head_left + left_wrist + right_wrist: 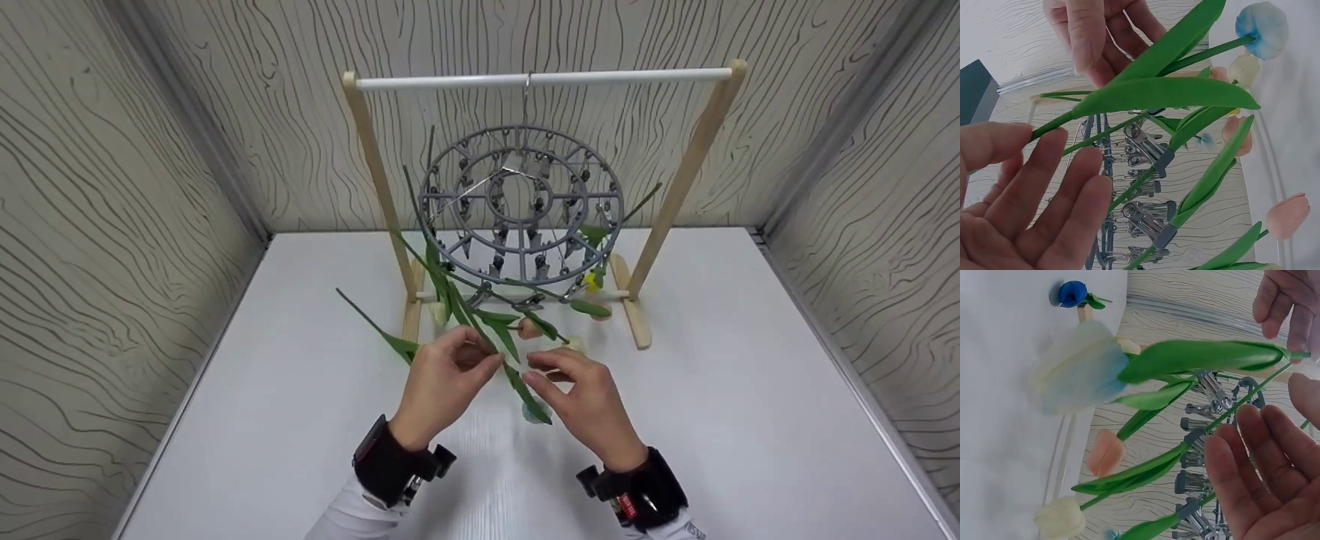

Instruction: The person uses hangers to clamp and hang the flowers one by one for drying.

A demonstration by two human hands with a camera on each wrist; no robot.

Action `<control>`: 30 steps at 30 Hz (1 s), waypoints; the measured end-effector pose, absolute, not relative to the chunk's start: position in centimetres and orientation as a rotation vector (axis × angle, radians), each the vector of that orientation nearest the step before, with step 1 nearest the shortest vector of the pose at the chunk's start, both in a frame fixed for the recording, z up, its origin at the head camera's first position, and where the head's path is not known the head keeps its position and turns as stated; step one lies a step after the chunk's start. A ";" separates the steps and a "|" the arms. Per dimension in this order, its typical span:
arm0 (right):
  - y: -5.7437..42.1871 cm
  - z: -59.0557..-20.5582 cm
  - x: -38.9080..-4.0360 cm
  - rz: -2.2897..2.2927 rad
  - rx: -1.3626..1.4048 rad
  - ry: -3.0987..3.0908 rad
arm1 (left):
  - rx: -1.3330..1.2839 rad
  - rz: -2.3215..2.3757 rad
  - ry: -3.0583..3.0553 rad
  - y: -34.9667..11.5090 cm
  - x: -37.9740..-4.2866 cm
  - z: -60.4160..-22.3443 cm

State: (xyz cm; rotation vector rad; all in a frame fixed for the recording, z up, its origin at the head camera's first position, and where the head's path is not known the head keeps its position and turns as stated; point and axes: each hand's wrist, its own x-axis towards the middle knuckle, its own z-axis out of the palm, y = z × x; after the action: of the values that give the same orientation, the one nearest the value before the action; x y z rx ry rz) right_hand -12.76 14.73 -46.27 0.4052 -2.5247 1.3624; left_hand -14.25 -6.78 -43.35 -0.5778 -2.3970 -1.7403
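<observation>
My left hand [442, 382] pinches the green stem of an artificial tulip with a white and pale-blue bloom [1264, 31], between thumb and forefinger in the left wrist view. The bloom points down toward the table in the head view. Just right of this flower is my right hand [589, 397], its fingers loosely bent and holding nothing. Behind both hands hangs a round grey clip hanger [517, 251]. Its metal clips [1148, 152] hold several tulips head down, including a peach tulip [1106, 453] and a cream tulip [1060, 517].
The hanger hooks over the white bar [622, 76] of a wooden stand [686, 176]. A dark-blue tulip [1072, 293] lies on the white table [750, 420]; in the head view my left hand partly hides a flower with a leaf [401, 345]. Patterned walls enclose the table.
</observation>
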 end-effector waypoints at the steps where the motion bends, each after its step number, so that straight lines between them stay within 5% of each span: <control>1: 14.6 -46.3 -12.7 1.356 0.424 -2.519 | -0.585 -1.739 -2.398 -6.7 -14.2 -43.3; 30: 12.6 -47.6 -9.8 1.571 0.368 -2.310 | -0.671 -1.816 -2.447 -5.8 -12.4 -45.5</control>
State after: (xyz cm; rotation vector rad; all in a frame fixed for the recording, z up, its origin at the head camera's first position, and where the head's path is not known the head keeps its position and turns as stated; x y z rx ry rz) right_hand -9.82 12.63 -47.60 0.3683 -2.3103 1.5708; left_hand -12.39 -5.77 -45.54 -0.6713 -2.4473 -1.8161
